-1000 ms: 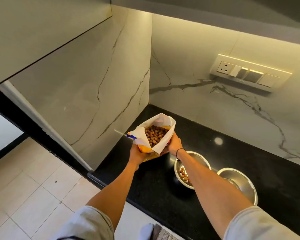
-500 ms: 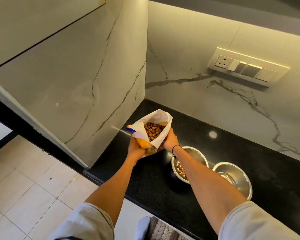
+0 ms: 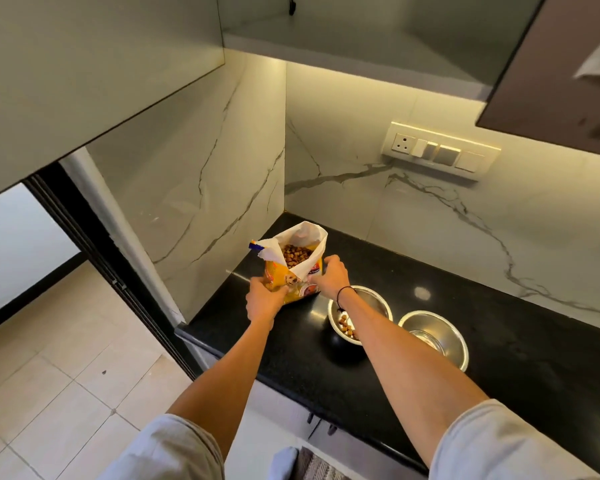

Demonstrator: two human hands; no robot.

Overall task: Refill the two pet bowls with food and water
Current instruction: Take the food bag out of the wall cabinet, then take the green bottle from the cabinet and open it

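A yellow pet food bag [image 3: 293,268] with its top open and brown kibble showing stands upright on the black counter [image 3: 499,341] near the corner. My left hand [image 3: 265,299] grips its lower left side. My right hand [image 3: 328,277] grips its right side. Just right of the bag sits a steel bowl [image 3: 371,301] with some kibble in it, partly hidden by my right forearm. A second steel bowl [image 3: 433,336] stands beside it to the right; I cannot tell what it holds.
Marble walls close the corner behind and left of the bag. A switch panel [image 3: 439,152] is on the back wall. Cabinets hang overhead, with a brown door [image 3: 551,81] open at the upper right. Tiled floor lies to the left below the counter edge.
The bag has come down from a raised hold and now stands on the counter. My hands have shifted lower on its sides. My head has pulled back, showing more cabinet.
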